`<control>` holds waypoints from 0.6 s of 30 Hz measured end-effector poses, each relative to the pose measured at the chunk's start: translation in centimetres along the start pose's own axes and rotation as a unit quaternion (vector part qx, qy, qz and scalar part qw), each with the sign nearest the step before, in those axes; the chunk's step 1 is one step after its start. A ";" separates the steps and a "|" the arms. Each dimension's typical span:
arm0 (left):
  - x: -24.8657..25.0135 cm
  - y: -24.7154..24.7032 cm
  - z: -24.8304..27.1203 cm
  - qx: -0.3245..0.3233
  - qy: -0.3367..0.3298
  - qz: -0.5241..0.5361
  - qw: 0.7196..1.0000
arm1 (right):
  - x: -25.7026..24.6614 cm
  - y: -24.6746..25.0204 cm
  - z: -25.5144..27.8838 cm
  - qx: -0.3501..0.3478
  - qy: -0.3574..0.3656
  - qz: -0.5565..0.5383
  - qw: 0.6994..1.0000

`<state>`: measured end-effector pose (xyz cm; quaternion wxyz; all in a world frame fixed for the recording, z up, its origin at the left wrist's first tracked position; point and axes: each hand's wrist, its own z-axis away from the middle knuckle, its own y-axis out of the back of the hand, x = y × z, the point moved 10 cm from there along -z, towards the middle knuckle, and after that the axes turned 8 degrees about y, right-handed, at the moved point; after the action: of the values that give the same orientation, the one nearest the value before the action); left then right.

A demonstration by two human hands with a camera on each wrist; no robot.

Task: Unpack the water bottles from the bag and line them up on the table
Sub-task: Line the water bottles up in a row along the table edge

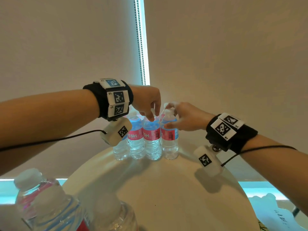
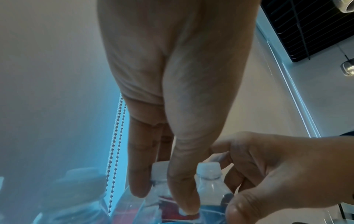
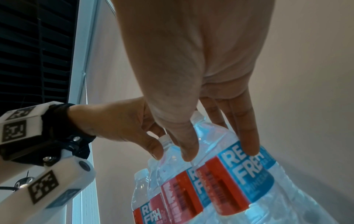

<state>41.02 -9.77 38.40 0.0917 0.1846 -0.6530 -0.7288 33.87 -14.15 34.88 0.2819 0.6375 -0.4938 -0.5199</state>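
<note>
- A round cream table [image 1: 166, 189] carries the scene, its curved far edge running close to a beige roller blind [image 1: 66, 47] that fills the wall behind; a bead chain [image 1: 139, 47] hangs beside a bright vertical gap of daylight.
- A row of water bottles [image 1: 136, 139] stands upright at that far edge, caps up, long axes vertical, pink-and-blue labels facing the camera; four show in front, side by side and touching or nearly so, with more caps glimpsed behind.
- Bare tabletop lies open between the row and the near edge; the row itself has little room behind it.
- More bottles [image 1: 46, 202] rise upright, blurred, at the lower left of the head view, well apart from the row.
- A crumpled white plastic bag [image 1: 273, 212] lies at the lower right edge of the head view.
- The left hand [image 1: 147, 101] reaches down over the row, thumb and fingers pinching the neck of the third bottle [image 1: 152, 139] just under its cap.
- The right hand [image 1: 185, 117] closes on the neck and shoulder of the end bottle [image 1: 169, 135] at the right of the row, thumb on the near side, fingers on the far side.
- Both wrists wear black bands with printed square markers and a white camera unit, each trailing a black cable.
</note>
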 end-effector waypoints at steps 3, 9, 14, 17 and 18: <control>-0.1 -0.7 -0.3 0.002 -0.003 -0.006 1.000 | 0.2 0.1 0.1 0.010 -0.002 0.004 1.000; -0.2 -0.9 0.0 -0.004 0.000 0.007 1.000 | 0.5 0.0 0.4 0.025 -0.009 0.011 1.000; -0.4 -0.5 1.3 0.009 0.002 0.003 1.000 | 0.5 0.1 0.6 0.035 -0.019 0.006 0.999; -0.9 1.0 3.1 0.031 0.002 0.033 0.999 | 0.3 0.2 0.9 0.025 -0.031 0.025 0.999; -1.2 1.8 3.9 0.046 0.005 0.045 0.998 | 0.0 0.5 1.1 0.026 -0.037 0.039 0.998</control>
<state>40.40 -5.93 40.64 0.1193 0.1631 -0.6926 -0.6924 32.66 -14.20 34.96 0.2663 0.6050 -0.5421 -0.5188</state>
